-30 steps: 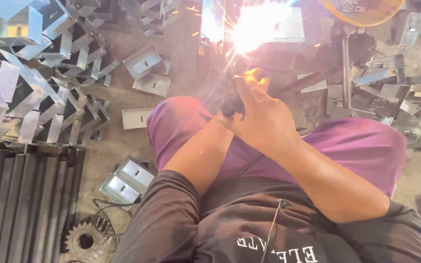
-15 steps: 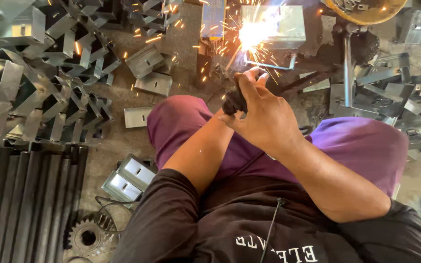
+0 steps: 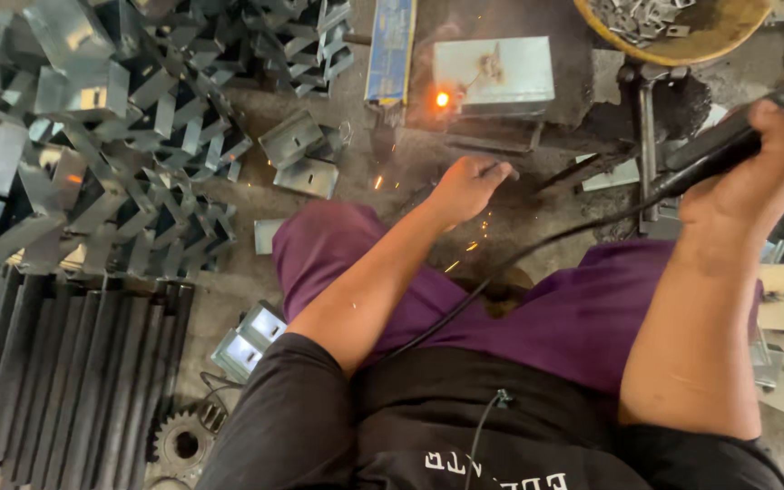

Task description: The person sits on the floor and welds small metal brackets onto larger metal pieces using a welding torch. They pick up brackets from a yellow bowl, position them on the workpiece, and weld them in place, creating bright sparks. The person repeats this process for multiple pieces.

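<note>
The right hand (image 3: 759, 172), at about 2 o'clock in the view, is closed tight around the black handle of a welding electrode holder (image 3: 723, 145), w/ a black cable (image 3: 537, 249) running from it down across the lap in purple trousers (image 3: 555, 308). The tool is lifted to the side, well apart from the workpiece.

The left hand (image 3: 465, 189) reaches fwd toward 12 o'clock. Its fingers are curled, and something thin and dark seems to be at the fingertips, but I cannot tell if the hand really holds it or only touches the floor there.

The workpiece, a pale rectangular folded sheet-metal box (image 3: 494, 74), sits at 12 o'clock on a dark steel fixture (image 3: 501, 136). At its left lower corner an orange weld spot (image 3: 442, 99) glows, and some small sparks lie between it and the left hand.

Around: a heap of shiny bent sheet-metal brackets (image 3: 111, 136) at 10 o'clock, dark ribbed steel bars (image 3: 56, 372) at 8 o'clock, a rusty gear wheel (image 3: 181, 445) at 7 o'clock, a yellow bowl w/ small metal pieces (image 3: 673, 23) at 1 o'clock.

Risk, in my judgement: the hands are bare, and the left one is near metal that looks hot, so a burn is possible if it touches the seam. Also the cable lies over the legs; a pull on it could jerk the holder.
</note>
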